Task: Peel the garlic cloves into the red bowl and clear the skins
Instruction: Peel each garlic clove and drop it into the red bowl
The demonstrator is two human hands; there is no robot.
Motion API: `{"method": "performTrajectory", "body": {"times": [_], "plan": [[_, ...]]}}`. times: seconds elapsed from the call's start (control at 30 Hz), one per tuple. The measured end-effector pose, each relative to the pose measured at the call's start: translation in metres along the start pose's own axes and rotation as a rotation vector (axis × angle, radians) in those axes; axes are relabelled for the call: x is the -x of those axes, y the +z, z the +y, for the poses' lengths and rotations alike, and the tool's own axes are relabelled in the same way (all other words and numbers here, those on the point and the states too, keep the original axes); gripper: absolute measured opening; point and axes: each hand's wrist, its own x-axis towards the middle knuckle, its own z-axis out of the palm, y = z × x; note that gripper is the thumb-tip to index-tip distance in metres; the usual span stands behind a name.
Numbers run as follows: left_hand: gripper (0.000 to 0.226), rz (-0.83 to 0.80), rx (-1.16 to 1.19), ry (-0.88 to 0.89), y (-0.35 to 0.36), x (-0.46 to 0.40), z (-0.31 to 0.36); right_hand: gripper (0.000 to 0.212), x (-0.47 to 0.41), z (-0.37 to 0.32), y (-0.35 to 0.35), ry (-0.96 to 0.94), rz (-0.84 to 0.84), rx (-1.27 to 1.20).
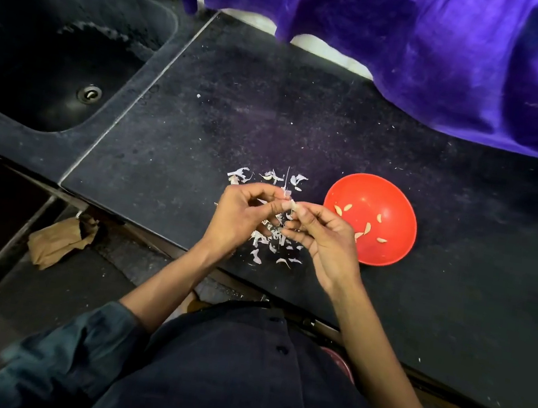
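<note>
Both hands, left hand [242, 214] and right hand [322, 235], pinch one garlic clove [292, 204]. I'd strip skin over the pile of skins [270, 235], then drop it right, into the red bowl [399, 201].

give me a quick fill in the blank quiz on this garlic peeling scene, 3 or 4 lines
1. The peeled cloves lie inside a bowl whose colour is ____.
2. Both hands, the left hand and the right hand, pinch one garlic ____ between them.
3. The loose skins lie scattered on the dark ____, beside the bowl.
4. To the left of the countertop is a black ____ with a metal drain.

Missing words: red; clove; countertop; sink
</note>
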Motion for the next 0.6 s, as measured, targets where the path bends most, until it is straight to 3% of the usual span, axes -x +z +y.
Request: {"method": "performTrajectory", "body": {"times": [0.33, 0.6], "plan": [[0.012, 0.034, 0.031, 0.071, 0.0005, -0.0015, -0.0040, 0.034, -0.0012, -0.0029, 0.0001, 0.102, -0.041, -0.057], [0.011, 0.052, 0.022, 0.119, 0.0025, -0.0031, -0.0033, 0.033, -0.0056, -0.0073, -0.0020, 0.168, -0.092, -0.070]]}}
